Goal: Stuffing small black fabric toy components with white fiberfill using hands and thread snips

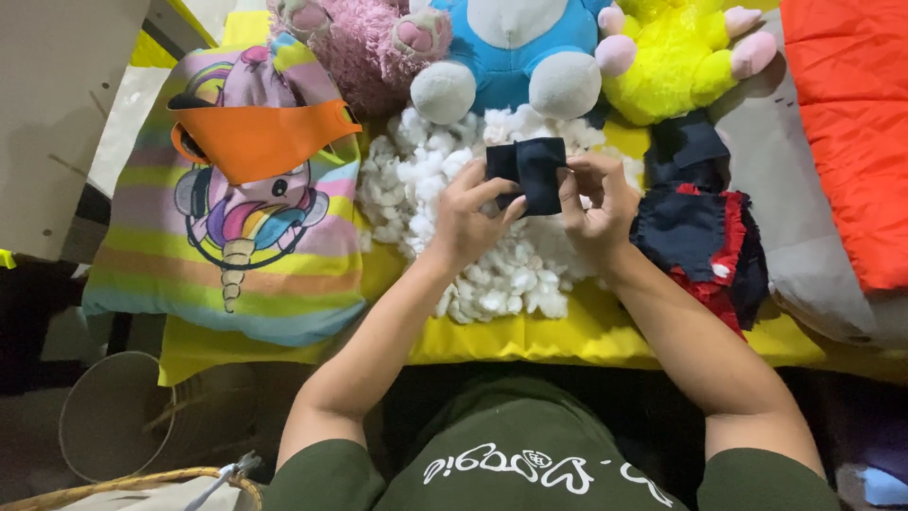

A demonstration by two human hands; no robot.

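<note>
A small dark navy fabric piece (532, 170) is held up between both hands above a pile of white stuffing (445, 203). My left hand (466, 222) grips its lower left edge with thumb and fingers. My right hand (596, 203) pinches its right edge. The stuffing lies on a yellow cloth (567, 331) spread in front of me.
A striped unicorn pillow (236, 246) with an orange fabric piece (260, 137) lies at left. Pink (355, 43), blue (511, 47) and yellow (676, 52) plush toys line the back. Dark and red fabric scraps (705, 237) lie right, beside an orange cushion (851, 123). A basket (142, 416) stands lower left.
</note>
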